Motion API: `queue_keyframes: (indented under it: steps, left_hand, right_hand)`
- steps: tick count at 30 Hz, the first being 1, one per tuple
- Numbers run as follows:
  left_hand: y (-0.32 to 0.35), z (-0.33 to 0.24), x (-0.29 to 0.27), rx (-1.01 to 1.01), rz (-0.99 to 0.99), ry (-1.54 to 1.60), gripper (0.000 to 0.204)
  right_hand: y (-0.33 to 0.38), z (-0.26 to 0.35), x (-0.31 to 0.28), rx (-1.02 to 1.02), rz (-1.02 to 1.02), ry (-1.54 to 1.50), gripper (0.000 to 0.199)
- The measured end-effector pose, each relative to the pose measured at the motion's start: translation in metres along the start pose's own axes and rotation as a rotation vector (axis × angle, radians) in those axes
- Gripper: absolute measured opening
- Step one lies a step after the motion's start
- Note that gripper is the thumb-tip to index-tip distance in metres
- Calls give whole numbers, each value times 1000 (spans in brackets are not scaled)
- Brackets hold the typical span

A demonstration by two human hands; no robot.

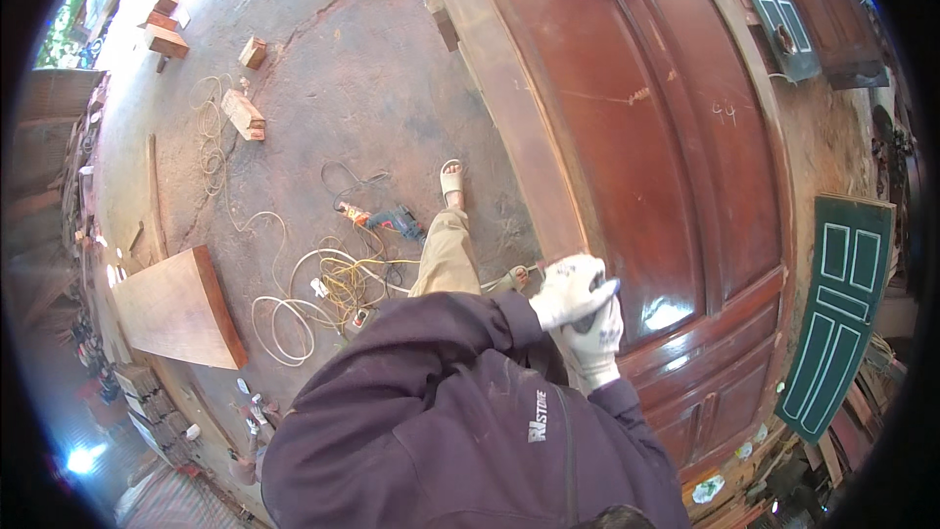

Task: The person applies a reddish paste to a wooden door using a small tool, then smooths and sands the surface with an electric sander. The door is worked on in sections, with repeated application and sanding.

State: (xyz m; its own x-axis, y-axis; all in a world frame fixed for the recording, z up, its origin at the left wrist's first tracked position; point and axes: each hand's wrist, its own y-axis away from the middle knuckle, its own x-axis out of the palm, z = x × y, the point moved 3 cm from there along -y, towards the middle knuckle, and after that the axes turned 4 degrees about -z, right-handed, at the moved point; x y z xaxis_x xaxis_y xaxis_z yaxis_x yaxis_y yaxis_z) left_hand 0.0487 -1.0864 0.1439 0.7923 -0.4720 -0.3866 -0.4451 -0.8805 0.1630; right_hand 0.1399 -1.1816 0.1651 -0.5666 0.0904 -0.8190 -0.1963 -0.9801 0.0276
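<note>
My two gloved hands meet at the edge of a large, glossy reddish-brown panelled door, which lies to my right. My left hand, in a white glove with dark patches, is closed at the door's pale edge strip. Against it, slightly nearer to me, my right hand is closed too, in a matching glove. The fingers overlap, and whatever they may hold is hidden between them. A short reddish-brown bit of surface shows just beyond the left hand at the door's edge.
On the floor to the left lie a power tool, tangled cables and hose, a thick wooden slab and wood blocks. A wooden block sits by the door's far side. At right stands a green panelled door.
</note>
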Motion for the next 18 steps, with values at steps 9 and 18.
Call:
queue_keyframes:
  steps: [9,18]
  left_hand:
    - [-194,54,-191,-24,-123,61,31]
    - [-398,121,-351,17,-255,92,39]
  right_hand:
    - [-250,105,77,-163,-69,62,78]
    - [-487,206,141,-203,-158,118,66]
